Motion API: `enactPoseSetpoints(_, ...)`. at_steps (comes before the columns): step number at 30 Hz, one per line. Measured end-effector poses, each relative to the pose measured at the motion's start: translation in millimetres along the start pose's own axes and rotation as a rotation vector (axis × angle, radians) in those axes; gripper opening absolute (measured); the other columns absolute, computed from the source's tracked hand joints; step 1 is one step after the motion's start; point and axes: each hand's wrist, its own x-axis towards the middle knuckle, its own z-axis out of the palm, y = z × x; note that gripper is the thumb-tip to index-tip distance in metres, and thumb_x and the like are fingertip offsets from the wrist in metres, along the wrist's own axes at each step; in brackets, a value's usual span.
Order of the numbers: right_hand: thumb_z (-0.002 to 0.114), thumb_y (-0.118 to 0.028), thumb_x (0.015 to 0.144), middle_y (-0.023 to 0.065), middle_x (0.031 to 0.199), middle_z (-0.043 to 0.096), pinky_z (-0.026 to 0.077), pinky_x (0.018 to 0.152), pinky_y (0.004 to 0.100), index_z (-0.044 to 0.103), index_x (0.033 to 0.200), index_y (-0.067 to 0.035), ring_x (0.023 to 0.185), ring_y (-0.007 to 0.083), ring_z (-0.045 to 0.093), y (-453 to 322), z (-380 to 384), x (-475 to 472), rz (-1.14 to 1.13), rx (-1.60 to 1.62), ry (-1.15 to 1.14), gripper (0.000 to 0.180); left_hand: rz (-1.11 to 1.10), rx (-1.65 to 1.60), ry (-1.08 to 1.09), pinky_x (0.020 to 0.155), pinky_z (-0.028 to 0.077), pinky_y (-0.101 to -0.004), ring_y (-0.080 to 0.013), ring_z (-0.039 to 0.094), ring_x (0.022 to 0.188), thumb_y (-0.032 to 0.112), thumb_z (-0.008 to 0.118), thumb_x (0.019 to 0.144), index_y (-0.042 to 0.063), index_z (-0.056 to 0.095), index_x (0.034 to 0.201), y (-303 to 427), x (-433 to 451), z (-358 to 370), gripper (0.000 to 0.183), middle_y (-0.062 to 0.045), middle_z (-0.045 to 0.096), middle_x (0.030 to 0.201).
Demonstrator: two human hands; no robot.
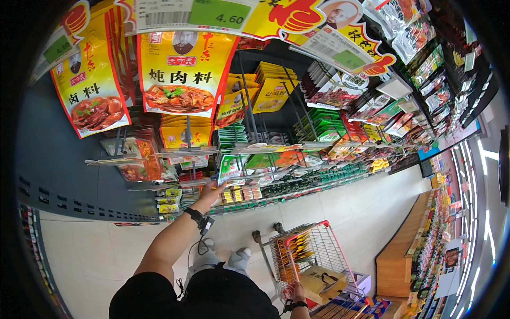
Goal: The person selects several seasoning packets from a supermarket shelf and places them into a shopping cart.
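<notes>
My left hand (210, 196) reaches up to the lower edge of a green-and-white seasoning packet (230, 167) hanging in the rack. Its fingers are partly hidden there, so whether they grip the packet is unclear. Down at my right side, my right hand (295, 292) is closed on the near edge of a wire shopping cart (334, 243) with red trim. Inside the cart lie yellow-and-orange packets (299, 248) and a tan bag or box with a dark handle (322, 284).
Large yellow seasoning packets (181, 75) hang close above on hooks, below price tags (217, 16). Metal hooks (248, 103) jut out among them. Bottles (285, 186) line a lower shelf. A wooden display stand (392, 271) is across the tiled floor (350, 215). A cable (189, 253) hangs from my left wrist.
</notes>
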Motion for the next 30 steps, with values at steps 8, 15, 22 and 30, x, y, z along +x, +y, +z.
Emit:
enactPoseSetpoints(8, 0.053, -0.021, 0.091, 0.0064, 0.076, 0.061, 0.048, 0.050, 0.0292, 0.060, 0.097, -0.005, 0.060, 0.0178, 0.058, 7.5, 23.6, -15.0, 0.019, -0.150, 0.008, 0.018, 0.404, 0.489, -0.302, 0.059, 0.046, -0.0325, -0.0143, 0.058, 0.065, 0.028, 0.066, 0.088, 0.000, 0.068, 0.096, -22.1, -5.8, -10.3, 0.029, -0.008, 0.066, 0.075)
enactPoseSetpoints(15, 0.055, -0.018, 0.096, 0.0060, 0.091, 0.060, 0.052, 0.068, 0.0283, 0.056, 0.106, -0.002, 0.078, 0.0150, 0.060, -46.1, 38.8, -21.6, -0.294, -0.230, -0.088, 0.019, 0.204, 0.316, -0.697, 0.055, 0.042, -0.0296, -0.0095, 0.056, 0.062, 0.025, 0.063, 0.088, -0.002, 0.071, 0.092, -14.0, -69.6, 35.3, 0.028, -0.005, 0.068, 0.074)
enactPoseSetpoints(22, 0.056, -0.020, 0.096, 0.0080, 0.099, 0.065, 0.050, 0.079, 0.0278, 0.058, 0.115, 0.005, 0.088, 0.0152, 0.061, -105.0, 113.3, -73.8, -0.476, -0.605, -0.478, 0.032, 0.512, 0.878, -0.761, 0.046, 0.034, -0.0416, -0.0280, 0.047, 0.044, 0.030, 0.067, 0.080, -0.004, 0.056, 0.061, -6.1, -98.3, 81.3, 0.040, -0.020, 0.050, 0.053)
enactPoseSetpoints(30, 0.059, -0.030, 0.095, 0.0098, 0.107, 0.065, 0.047, 0.092, 0.0318, 0.058, 0.120, 0.005, 0.102, 0.0190, 0.060, -135.3, 198.3, -153.9, -0.448, -0.347, -0.884, 0.042, 0.781, 0.752, -1.076, 0.058, 0.044, -0.0428, -0.0350, 0.056, 0.063, 0.016, 0.065, 0.070, 0.002, 0.049, 0.058, 28.0, -165.4, 126.9, 0.024, -0.014, 0.053, 0.061)
